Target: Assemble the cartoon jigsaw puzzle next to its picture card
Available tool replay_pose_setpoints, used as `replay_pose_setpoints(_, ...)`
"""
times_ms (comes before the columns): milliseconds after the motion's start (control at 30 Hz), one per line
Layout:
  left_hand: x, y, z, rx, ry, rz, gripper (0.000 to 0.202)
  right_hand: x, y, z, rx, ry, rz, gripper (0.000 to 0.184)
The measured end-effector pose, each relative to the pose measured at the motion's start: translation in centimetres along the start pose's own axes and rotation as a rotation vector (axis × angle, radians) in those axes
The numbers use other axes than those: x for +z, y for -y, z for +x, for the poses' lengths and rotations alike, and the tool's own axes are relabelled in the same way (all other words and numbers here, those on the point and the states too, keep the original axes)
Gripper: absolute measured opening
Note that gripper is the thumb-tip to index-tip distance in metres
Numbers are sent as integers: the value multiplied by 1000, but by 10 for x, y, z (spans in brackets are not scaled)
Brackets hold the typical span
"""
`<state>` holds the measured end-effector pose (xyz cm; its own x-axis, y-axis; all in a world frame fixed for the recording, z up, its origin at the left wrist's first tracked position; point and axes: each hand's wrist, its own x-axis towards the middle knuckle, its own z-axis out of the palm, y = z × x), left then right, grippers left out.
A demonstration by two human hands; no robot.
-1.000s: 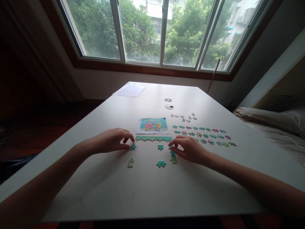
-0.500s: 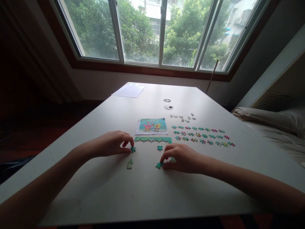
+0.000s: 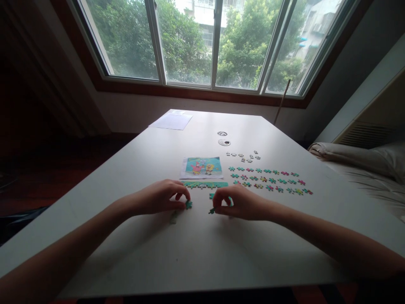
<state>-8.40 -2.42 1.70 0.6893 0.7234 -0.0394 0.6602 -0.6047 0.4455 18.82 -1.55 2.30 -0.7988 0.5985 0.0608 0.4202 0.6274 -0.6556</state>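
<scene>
Between thumb and fingers my left hand (image 3: pixel 163 197) pinches a teal jigsaw puzzle piece (image 3: pixel 189 204). My right hand (image 3: pixel 242 202) grips another green puzzle piece (image 3: pixel 211 210), tilted just above the table. Behind the right fingertips lies a teal piece (image 3: pixel 211 196), partly covered. A pale green piece (image 3: pixel 173 218) rests below my left hand, in its shadow. Beyond both hands runs a joined strip of puzzle pieces (image 3: pixel 205 185), its left end hidden by my left hand. Past the strip lies a cartoon picture sheet (image 3: pixel 203 167).
Rows of loose colourful pieces (image 3: pixel 270 180) spread to the right, with several paler ones (image 3: pixel 242 156) behind them. Two round items (image 3: pixel 224 142) and a paper sheet (image 3: pixel 171 121) lie farther back on the white table (image 3: pixel 142 261). A window (image 3: pixel 190 42) stands beyond.
My left hand has slid right with its piece, toward the middle. My right hand has lifted its piece slightly up and away from me, tilting it.
</scene>
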Motion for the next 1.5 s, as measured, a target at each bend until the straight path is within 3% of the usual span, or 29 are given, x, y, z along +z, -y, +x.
replay_pose_setpoints(167, 12, -10, 3, 82, -50, 29, 21, 0, -6, 3, 75, -76, 95, 10)
replay_pose_setpoints(433, 9, -13, 2, 159, -76, 44, 17, 10, 2, 9, 118, -154, 123, 11)
replay_pose_setpoints(800, 8, -15, 2, 171, -66, 53, 19, 19, 4, 21, 151, -114, -12, 11)
replay_pose_setpoints(1067, 7, -18, 2, 160, -56, 46, 19, 19, 12, 20, 96, -124, -283, 8)
replay_pose_setpoints(1500, 6, -21, 2, 171, -25, 23, 20, 23, 6, 18, -26, -150, -330, 9)
